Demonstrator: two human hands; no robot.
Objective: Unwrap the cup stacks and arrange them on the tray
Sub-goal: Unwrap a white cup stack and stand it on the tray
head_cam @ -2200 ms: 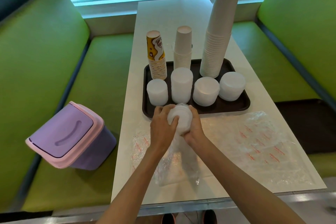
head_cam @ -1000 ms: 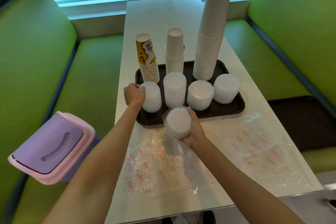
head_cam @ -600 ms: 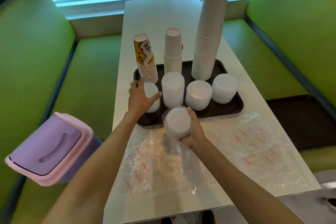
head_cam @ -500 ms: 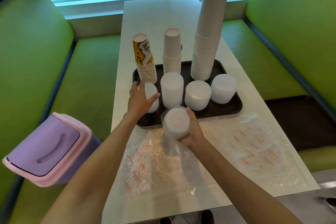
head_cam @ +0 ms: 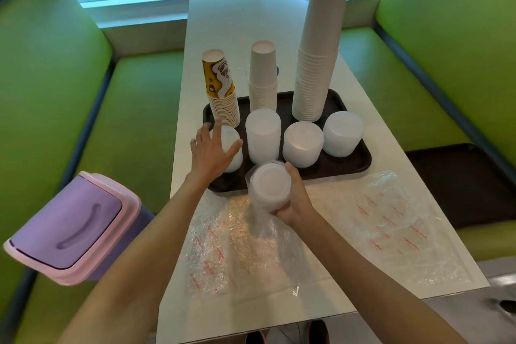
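A dark tray (head_cam: 360, 160) holds a yellow printed cup stack (head_cam: 222, 89), a short white cup stack (head_cam: 263, 75), a tall white cup stack (head_cam: 319, 50) and several stacks of white lids. My right hand (head_cam: 296, 198) grips a wrapped stack of white lids (head_cam: 269, 186) at the tray's near edge, its clear wrapper trailing down. My left hand (head_cam: 210, 152), fingers spread, lies over the leftmost lid stack (head_cam: 231, 139) on the tray.
Clear plastic wrappers with red print lie on the white table: one (head_cam: 237, 254) under my arms, another (head_cam: 396, 223) at the right. A purple bin (head_cam: 69, 226) stands on the left green bench. A second dark tray (head_cam: 460, 181) lies on the right bench.
My left hand left the wrapped lid stack, reached to the leftmost lid stack on the tray and opened over it. My right hand keeps the wrapped stack at the tray's edge.
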